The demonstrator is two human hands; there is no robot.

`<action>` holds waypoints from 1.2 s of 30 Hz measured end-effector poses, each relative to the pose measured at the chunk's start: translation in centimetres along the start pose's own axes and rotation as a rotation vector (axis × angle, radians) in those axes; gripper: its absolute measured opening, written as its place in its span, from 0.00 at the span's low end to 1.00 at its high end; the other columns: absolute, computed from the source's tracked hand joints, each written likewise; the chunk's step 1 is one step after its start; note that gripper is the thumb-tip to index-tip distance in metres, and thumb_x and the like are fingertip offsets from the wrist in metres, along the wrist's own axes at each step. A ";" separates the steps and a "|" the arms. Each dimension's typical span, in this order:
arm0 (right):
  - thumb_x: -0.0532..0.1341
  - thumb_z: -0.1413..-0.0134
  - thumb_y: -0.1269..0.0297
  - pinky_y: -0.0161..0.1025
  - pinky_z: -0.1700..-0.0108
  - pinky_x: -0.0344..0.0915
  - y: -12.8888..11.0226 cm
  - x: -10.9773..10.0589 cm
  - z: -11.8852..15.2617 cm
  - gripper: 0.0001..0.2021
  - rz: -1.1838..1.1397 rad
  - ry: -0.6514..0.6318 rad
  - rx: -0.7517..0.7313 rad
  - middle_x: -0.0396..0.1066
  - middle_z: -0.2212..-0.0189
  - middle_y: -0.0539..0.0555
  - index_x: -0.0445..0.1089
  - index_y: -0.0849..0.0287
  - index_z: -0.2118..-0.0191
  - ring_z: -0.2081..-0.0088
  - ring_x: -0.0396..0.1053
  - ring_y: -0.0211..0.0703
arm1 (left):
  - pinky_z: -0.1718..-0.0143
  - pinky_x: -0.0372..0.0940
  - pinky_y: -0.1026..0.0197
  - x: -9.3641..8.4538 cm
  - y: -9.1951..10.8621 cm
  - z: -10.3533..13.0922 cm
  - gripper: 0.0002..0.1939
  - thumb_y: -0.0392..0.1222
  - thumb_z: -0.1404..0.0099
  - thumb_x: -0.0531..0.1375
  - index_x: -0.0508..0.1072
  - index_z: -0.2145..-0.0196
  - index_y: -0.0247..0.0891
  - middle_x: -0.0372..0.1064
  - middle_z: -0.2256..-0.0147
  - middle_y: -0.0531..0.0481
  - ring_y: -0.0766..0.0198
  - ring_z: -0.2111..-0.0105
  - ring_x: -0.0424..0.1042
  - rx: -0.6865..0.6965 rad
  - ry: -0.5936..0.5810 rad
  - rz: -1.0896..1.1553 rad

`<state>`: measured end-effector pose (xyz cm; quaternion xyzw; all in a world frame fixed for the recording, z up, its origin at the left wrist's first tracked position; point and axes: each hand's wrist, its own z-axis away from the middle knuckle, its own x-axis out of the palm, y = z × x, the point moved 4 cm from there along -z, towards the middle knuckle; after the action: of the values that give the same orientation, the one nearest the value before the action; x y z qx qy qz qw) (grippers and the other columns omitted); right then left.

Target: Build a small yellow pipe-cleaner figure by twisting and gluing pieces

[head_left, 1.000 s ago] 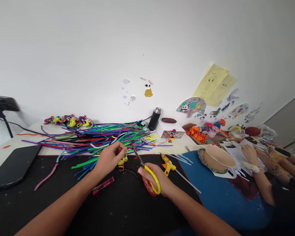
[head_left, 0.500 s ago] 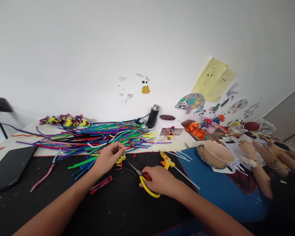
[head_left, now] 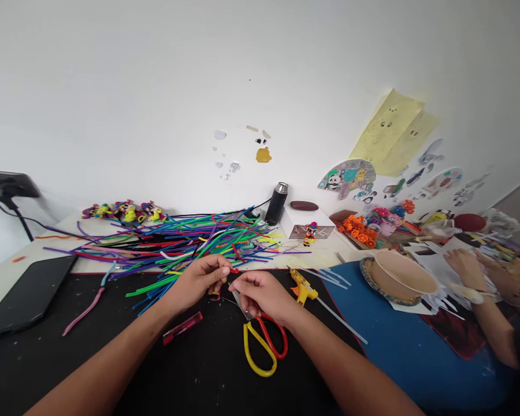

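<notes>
My left hand [head_left: 201, 280] is closed in a pinch, with a small red pipe cleaner piece [head_left: 234, 270] at its fingertips. Close beside it, my right hand [head_left: 260, 294] has thumb and fingers pressed together; whatever lies between them is too small to make out. Beneath the right hand are scissors [head_left: 262, 372] with one yellow and one red handle, their blades partly covered by the fingers. Part of a small object with a yellow and dark red rim [head_left: 215, 296] shows under the left hand, mostly hidden.
A large heap of coloured pipe cleaners [head_left: 177, 245] lies behind my hands. To the right are a yellow glue gun [head_left: 304, 289] and a pale bowl [head_left: 407, 280]. A red pen-like tool [head_left: 182, 327] and a black tablet [head_left: 30, 294] lie left. Another person's hands [head_left: 463, 268] are at far right.
My right hand has let go of the scissor handles and moved left and up to my left hand. The scissors now lie with both handles showing. The view has shifted slightly.
</notes>
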<state>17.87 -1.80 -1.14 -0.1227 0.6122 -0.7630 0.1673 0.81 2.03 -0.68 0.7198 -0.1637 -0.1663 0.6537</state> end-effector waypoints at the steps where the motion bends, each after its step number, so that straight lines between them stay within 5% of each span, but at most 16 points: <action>1: 0.67 0.45 0.42 0.31 0.82 0.48 0.5 0.0 -0.8 0.23 -0.097 0.030 -0.001 0.68 0.82 0.44 0.75 0.60 0.61 0.85 0.57 0.31 | 0.78 0.65 0.61 0.0 -0.1 0.0 0.24 0.66 0.38 0.66 0.73 0.65 0.40 0.68 0.75 0.55 0.66 0.80 0.64 -0.005 -0.012 0.012; 7: 0.73 0.50 0.44 0.31 0.82 0.38 0.8 0.9 -3.5 0.23 -0.443 -0.042 -0.018 0.64 0.83 0.42 0.73 0.61 0.64 0.85 0.52 0.28 | 0.76 0.61 0.65 -1.2 -0.2 -0.3 0.23 0.63 0.35 0.67 0.75 0.64 0.37 0.70 0.72 0.53 0.69 0.77 0.63 0.023 -0.019 0.051; 20: 0.75 0.50 0.52 0.33 0.80 0.38 0.3 2.8 -4.5 0.20 -0.646 -0.242 0.041 0.61 0.82 0.40 0.68 0.58 0.66 0.84 0.50 0.28 | 0.73 0.61 0.64 -2.6 0.0 -0.4 0.22 0.59 0.35 0.68 0.80 0.56 0.37 0.72 0.69 0.52 0.67 0.74 0.64 0.026 0.052 -0.051; 29: 0.75 0.54 0.50 0.31 0.82 0.39 1.5 1.1 -4.8 0.20 -0.544 0.147 -0.119 0.59 0.86 0.39 0.70 0.58 0.68 0.86 0.52 0.28 | 0.77 0.60 0.66 -1.7 0.1 -0.3 0.20 0.59 0.33 0.67 0.72 0.64 0.38 0.68 0.73 0.55 0.69 0.78 0.65 -0.071 0.053 -0.016; 36: 0.72 0.50 0.50 0.31 0.83 0.44 1.5 0.1 -4.4 0.17 -0.432 0.250 -0.207 0.59 0.87 0.40 0.71 0.58 0.68 0.86 0.52 0.30 | 0.77 0.60 0.66 -0.3 -0.6 -0.2 0.19 0.58 0.35 0.68 0.72 0.62 0.39 0.67 0.73 0.57 0.68 0.77 0.68 -0.127 0.026 -0.072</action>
<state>16.22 1.75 -3.58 -0.1718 0.6625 -0.7236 -0.0895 0.66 2.40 -1.25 0.6845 -0.1182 -0.1902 0.6937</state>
